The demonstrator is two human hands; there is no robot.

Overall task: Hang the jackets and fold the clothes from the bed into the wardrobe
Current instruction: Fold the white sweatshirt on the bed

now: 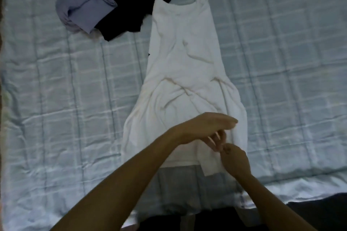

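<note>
Quilted bedspread (56, 99) under white shirt (184, 62)

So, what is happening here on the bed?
A person is folding a white garment spread on the quilted bed. The left hand is over its lower part with fingers straight, and the right hand, fingers curled, seems to pinch the fabric near the hem. A black garment and a bundled lilac garment lie farther up the bed.

White garment (184, 65) on quilted bed (281, 62), left hand (204, 126), right hand (235, 158) at hem
</note>
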